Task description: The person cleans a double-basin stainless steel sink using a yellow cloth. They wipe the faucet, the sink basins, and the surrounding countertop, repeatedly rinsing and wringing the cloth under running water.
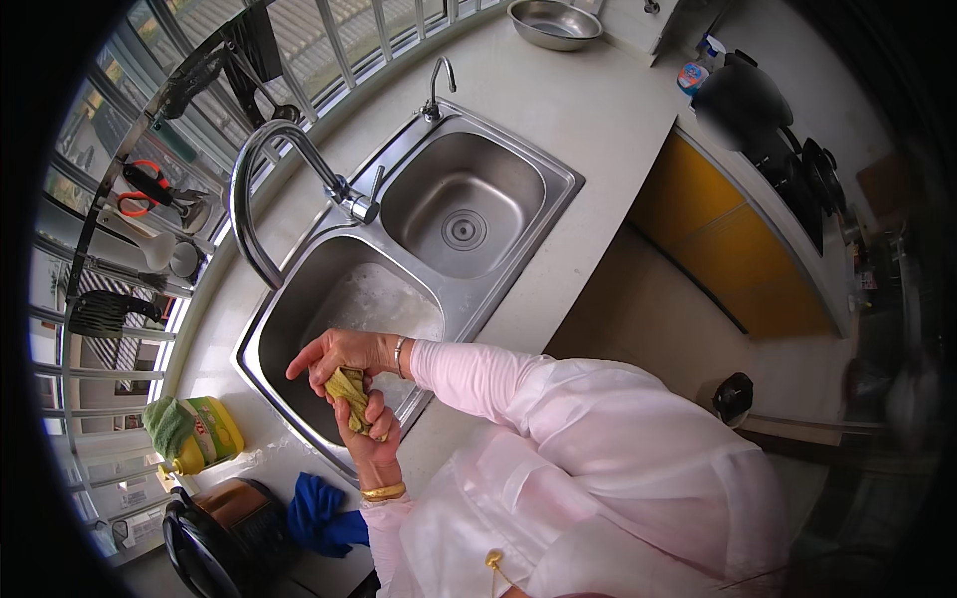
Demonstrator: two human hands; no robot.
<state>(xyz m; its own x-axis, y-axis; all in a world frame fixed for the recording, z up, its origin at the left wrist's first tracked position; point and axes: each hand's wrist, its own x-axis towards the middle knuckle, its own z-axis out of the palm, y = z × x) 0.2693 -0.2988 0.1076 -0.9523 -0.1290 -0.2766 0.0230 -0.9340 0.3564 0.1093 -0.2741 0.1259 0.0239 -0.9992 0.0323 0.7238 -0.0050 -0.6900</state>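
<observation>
A yellow-green cloth (351, 395) is bunched and twisted between my two hands, over the near edge of the left sink basin (288, 329). My right hand (340, 357), a silver bracelet at its wrist, grips the cloth's upper end with the index finger stretched out. The lower end is squeezed in my left hand (371, 432), which has a gold bangle below it. Soapy water with white foam (385, 295) lies in the basin under my hands. Over that basin arches the chrome faucet (243, 198); no water is seen running from it.
The right basin (463, 202) has a small tap (441, 78) behind it. Left of the sink stand a yellow detergent bottle (217, 430) with a green cloth (168, 426), a blue cloth (321, 516) and a black appliance (232, 534). Utensils (149, 187) hang along the window; a steel bowl (555, 26) stands beyond.
</observation>
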